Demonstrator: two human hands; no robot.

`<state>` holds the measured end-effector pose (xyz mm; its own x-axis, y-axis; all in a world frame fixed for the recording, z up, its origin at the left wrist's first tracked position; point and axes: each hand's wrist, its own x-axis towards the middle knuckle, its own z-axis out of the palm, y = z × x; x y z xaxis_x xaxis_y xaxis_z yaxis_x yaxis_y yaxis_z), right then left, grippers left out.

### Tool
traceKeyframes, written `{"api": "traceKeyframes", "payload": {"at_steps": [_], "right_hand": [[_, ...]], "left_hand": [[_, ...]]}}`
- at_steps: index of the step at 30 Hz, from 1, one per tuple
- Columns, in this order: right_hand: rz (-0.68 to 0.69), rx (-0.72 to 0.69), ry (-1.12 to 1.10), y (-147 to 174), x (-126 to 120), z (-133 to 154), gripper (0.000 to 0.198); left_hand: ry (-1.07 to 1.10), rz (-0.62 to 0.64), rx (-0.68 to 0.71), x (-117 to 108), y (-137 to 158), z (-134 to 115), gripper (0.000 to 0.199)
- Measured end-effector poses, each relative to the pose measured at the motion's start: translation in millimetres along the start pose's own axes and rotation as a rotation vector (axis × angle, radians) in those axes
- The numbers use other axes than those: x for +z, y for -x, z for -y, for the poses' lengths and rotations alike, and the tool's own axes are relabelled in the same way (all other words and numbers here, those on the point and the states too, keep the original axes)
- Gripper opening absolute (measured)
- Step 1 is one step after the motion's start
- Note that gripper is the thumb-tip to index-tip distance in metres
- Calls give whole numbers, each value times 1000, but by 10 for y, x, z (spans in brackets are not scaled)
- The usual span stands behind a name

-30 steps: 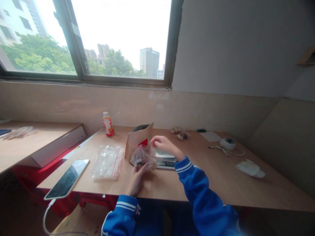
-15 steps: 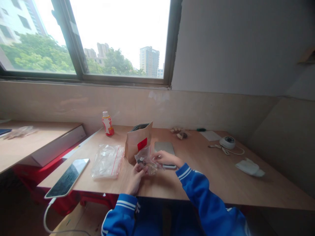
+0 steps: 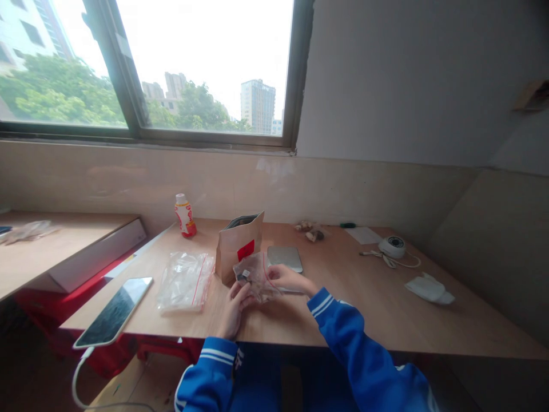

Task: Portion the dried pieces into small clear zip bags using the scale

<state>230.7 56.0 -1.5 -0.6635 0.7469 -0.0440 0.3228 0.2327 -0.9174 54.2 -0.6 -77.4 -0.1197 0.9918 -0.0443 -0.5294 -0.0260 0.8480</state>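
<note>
Both my hands hold a clear zip bag [image 3: 256, 278] with a red seal line, in front of a standing paper pouch. Small dark and pale bits show inside the bag; I cannot make out their kind. My left hand [image 3: 234, 308] pinches its lower left side. My right hand [image 3: 289, 279] has its fingers closed on the bag's right side, by the red seal line. The brown paper pouch [image 3: 231, 249], with a red label, stands upright and open at the top. A flat silver-topped scale [image 3: 286, 257] lies just behind my right hand.
To the left lie a stack of clear zip bags [image 3: 182, 283] and a phone [image 3: 114, 312] on a cable. A red and white bottle [image 3: 185, 216] stands at the back. Small filled bags [image 3: 312, 232], a white dome camera [image 3: 392, 247] and a crumpled tissue [image 3: 429, 290] are on the right.
The clear bag is turned and spread wider, with its red seal line now showing beside my right fingers. The view has shifted slightly; the pouch and scale have stayed in place.
</note>
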Motion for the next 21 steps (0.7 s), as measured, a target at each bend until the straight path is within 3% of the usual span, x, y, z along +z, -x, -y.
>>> {"api": "traceKeyframes", "payload": {"at_steps": [9,14,18,21], "right_hand": [[-93,-5,82,-23,38,-82,17],[-165,-109,52,-62,43,-148,19],[-288,-132,59,-52,-63,-151,25],[-433,-201,50,-31,-246,15,29]], "left_hand": [[75,-14,-36,32,27,-25,38],[90,-47,-38,12,-2,0,38],[55,-41,-27,15,-8,8,39],[64,-55,-35,28,1,4,46]]}}
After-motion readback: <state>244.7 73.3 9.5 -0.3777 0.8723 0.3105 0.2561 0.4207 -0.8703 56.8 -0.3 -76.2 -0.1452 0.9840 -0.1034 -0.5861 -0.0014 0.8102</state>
